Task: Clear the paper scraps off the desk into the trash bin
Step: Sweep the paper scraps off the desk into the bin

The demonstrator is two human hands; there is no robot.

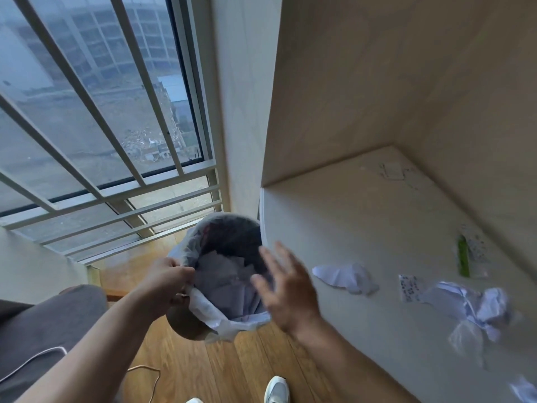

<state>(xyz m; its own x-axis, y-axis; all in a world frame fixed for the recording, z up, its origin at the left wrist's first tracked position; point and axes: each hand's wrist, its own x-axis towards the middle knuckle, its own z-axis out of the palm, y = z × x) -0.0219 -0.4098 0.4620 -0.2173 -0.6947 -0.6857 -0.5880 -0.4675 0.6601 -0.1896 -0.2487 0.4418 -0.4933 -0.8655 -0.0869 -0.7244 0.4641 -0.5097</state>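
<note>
My left hand (170,282) grips the near-left rim of a round trash bin (186,321) lined with a white plastic bag, held up beside the desk's left edge. Crumpled paper lies inside the bin. My right hand (286,289) hovers over the bin's right rim, fingers spread, holding nothing. On the pale desk (348,222) lie a crumpled white paper scrap (345,276), a small printed slip (409,287), a larger crumpled paper wad (476,306) and another scrap (524,391) at the bottom right corner.
A green pen-like item (463,258) on a clear wrapper lies near the desk's back wall. A barred window (96,112) is to the left. A dark cushion (37,338) with a white cable lies bottom left. My shoes (276,391) stand on the wooden floor.
</note>
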